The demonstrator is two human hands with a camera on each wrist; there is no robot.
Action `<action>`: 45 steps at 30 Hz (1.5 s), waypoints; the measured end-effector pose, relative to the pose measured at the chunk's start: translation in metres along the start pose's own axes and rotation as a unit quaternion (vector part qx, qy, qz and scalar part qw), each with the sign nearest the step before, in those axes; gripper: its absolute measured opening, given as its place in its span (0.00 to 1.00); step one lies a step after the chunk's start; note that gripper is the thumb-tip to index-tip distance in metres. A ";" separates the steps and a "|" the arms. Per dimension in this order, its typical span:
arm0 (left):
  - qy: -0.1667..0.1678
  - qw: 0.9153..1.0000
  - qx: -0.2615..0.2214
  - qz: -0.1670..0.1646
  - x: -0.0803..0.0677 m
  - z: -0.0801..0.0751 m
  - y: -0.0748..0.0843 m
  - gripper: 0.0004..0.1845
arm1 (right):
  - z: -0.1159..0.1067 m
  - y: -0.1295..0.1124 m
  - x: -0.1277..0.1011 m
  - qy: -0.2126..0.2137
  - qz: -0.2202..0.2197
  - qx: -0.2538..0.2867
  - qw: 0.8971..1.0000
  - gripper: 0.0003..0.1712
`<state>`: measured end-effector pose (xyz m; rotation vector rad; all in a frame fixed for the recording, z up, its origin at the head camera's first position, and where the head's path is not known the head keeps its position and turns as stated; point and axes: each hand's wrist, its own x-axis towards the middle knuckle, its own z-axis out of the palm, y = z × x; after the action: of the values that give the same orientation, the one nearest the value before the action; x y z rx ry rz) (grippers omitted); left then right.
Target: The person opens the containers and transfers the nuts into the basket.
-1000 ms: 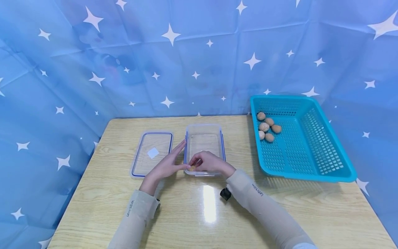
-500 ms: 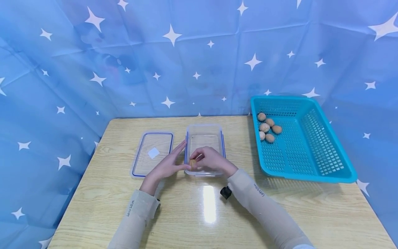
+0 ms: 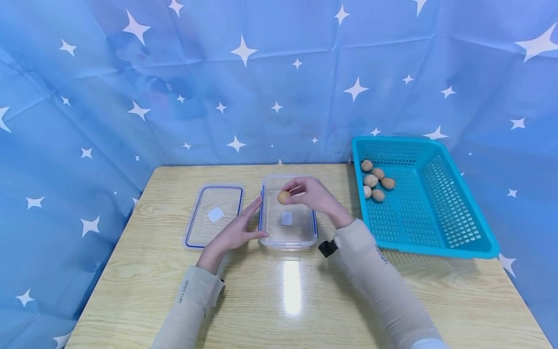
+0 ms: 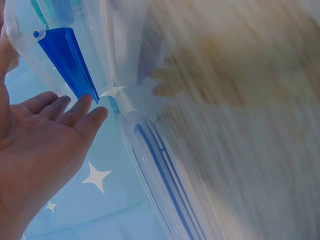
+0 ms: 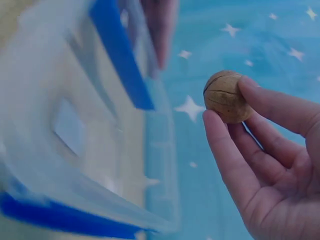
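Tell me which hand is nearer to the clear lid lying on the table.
Left. The left hand rests flat between the lid and the clear container, close to the lid's right edge. The right hand pinches a walnut above the container, farther right.

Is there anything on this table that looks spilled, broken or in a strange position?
Nothing stands out. The clear plastic container sits upright and empty, its blue-rimmed lid flat beside it. The right hand pinches an intact brown walnut over it; the left hand rests against its side. Five walnuts lie inside the turquoise basket.
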<state>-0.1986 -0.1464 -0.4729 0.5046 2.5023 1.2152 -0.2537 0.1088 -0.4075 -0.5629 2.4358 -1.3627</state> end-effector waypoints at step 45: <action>-0.006 1.000 -0.009 0.008 0.000 0.001 -0.005 0.52 | -0.183 0.095 -0.067 0.183 0.201 0.021 0.962 0.39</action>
<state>-0.1994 -0.1487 -0.4774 0.5254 2.4808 1.2355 -0.2923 0.3211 -0.3914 0.2128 2.5942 -1.4297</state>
